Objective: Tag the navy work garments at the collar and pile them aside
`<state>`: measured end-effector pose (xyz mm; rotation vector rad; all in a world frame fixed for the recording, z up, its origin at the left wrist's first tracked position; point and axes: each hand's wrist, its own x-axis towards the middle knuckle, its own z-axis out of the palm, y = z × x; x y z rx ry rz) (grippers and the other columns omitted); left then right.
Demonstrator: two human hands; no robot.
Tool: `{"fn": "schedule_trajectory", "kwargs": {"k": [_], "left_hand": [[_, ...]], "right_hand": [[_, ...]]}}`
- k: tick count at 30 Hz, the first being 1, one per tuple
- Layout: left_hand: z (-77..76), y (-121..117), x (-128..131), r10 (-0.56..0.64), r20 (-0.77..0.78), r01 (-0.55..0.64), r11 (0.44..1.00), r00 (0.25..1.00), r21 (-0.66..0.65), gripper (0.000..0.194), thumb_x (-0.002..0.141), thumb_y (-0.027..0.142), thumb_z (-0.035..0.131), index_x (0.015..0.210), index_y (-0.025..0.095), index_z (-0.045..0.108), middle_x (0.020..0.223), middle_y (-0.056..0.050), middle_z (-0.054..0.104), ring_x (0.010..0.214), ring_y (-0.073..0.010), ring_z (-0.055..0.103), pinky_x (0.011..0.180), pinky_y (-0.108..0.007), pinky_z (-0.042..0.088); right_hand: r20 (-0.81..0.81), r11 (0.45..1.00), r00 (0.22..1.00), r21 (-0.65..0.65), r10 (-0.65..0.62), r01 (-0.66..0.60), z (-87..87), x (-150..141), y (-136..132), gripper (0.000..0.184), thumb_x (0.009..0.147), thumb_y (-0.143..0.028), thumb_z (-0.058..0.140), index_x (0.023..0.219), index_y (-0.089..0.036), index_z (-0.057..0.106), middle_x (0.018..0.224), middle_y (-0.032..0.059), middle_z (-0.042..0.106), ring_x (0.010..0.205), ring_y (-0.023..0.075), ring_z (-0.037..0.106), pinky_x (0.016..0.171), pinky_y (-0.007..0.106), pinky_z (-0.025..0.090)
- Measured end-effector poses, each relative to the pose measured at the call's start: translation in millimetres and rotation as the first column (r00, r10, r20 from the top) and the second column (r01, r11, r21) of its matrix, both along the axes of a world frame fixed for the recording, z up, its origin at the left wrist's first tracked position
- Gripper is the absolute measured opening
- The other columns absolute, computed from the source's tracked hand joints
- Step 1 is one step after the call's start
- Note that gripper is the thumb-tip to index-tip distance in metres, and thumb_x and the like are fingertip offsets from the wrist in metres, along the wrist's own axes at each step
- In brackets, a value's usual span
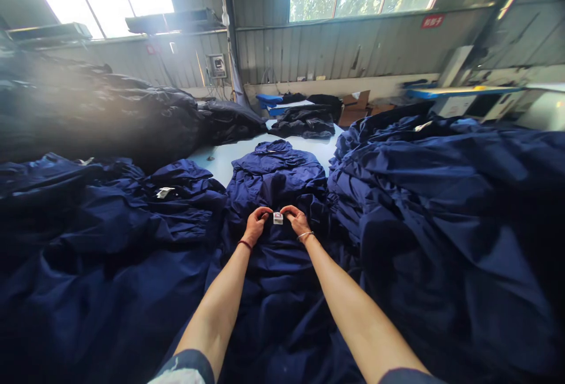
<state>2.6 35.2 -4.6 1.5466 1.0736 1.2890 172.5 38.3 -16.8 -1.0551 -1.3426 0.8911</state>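
A navy blue garment [278,266] lies spread in front of me, its cloth creased. My left hand [256,224] pinches the dark cloth edge just left of a small white label [278,218] with red print. On the label's right side, my right hand [297,222] grips the same edge between thumb and fingers. The label faces me between both hands. Beyond them a bunched navy piece [278,166] rests on the pale table; I cannot tell whether it is part of the same garment.
Heaps of navy garments flank me, a left pile [176,219] with a white tag [165,192] and a taller right pile [424,178]. Black garments [145,107] are massed at the far left. The pale blue table [216,163] shows between them; cardboard boxes [355,107] stand behind.
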Motion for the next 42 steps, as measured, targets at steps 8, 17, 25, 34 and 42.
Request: {"fn": "schedule_trajectory", "kwargs": {"k": [8, 17, 25, 34, 42], "left_hand": [[9.8, -3, -2, 0.028, 0.049, -0.017, 0.978, 0.998, -0.206, 0.026, 0.072, 0.041, 0.066, 0.083, 0.017, 0.069, 0.084, -0.003, 0.069, 0.082, -0.0163, 0.060, 0.081, -0.028, 0.045], [3.9, 3, 4, 0.094, 0.136, -0.066, 0.978, 0.986, -0.197, 0.029, 0.057, 0.033, 0.079, 0.077, 0.016, 0.067, 0.082, -0.002, 0.068, 0.082, -0.0153, 0.060, 0.084, -0.030, 0.046], [1.4, 5, 0, 0.062, 0.201, -0.017, 0.976, 0.978, -0.216, 0.032, 0.058, 0.037, 0.079, 0.079, 0.017, 0.065, 0.082, -0.002, 0.067, 0.081, -0.0146, 0.060, 0.082, -0.029, 0.046], [-1.0, 6, -3, 0.042, 0.180, -0.007, 0.981, 0.983, -0.191, 0.030, 0.064, 0.036, 0.074, 0.081, 0.019, 0.057, 0.077, 0.002, 0.062, 0.078, -0.0112, 0.058, 0.078, -0.025, 0.046], [3.9, -1, -6, 0.019, 0.041, -0.011, 0.980, 0.999, -0.198, 0.029, 0.074, 0.046, 0.066, 0.077, 0.018, 0.073, 0.102, -0.007, 0.067, 0.099, -0.0195, 0.059, 0.089, -0.028, 0.044]], "right_hand": [[0.105, 0.998, 0.994, -0.042, -0.038, 0.042, 5.3, -1, -7, 0.021, 0.070, -0.032, 0.046, 0.071, -0.020, 0.064, 0.077, 0.0012, 0.067, 0.076, 0.0169, 0.058, 0.076, 0.029, 0.045], [0.072, 0.984, 0.996, -0.166, -0.047, 0.059, 14.1, 1, -13, 0.028, 0.073, -0.043, 0.052, 0.077, -0.019, 0.066, 0.074, 0.0006, 0.066, 0.072, 0.0163, 0.056, 0.070, 0.027, 0.043], [0.115, 0.988, 0.993, -0.143, -0.038, 0.055, 9.5, -3, -10, 0.042, 0.061, -0.052, 0.070, 0.087, -0.019, 0.068, 0.083, 0.0017, 0.068, 0.080, 0.0169, 0.059, 0.077, 0.030, 0.045], [0.177, 0.987, 0.984, -0.148, -0.037, 0.064, 5.0, -1, -5, 0.033, 0.066, -0.048, 0.066, 0.082, -0.020, 0.070, 0.084, 0.0020, 0.070, 0.081, 0.0181, 0.061, 0.080, 0.031, 0.046], [0.121, 0.988, 0.991, -0.132, -0.057, 0.073, -1.4, -1, 1, 0.034, 0.067, -0.049, 0.064, 0.082, -0.018, 0.069, 0.085, 0.0037, 0.071, 0.082, 0.0183, 0.062, 0.083, 0.032, 0.046]]}}
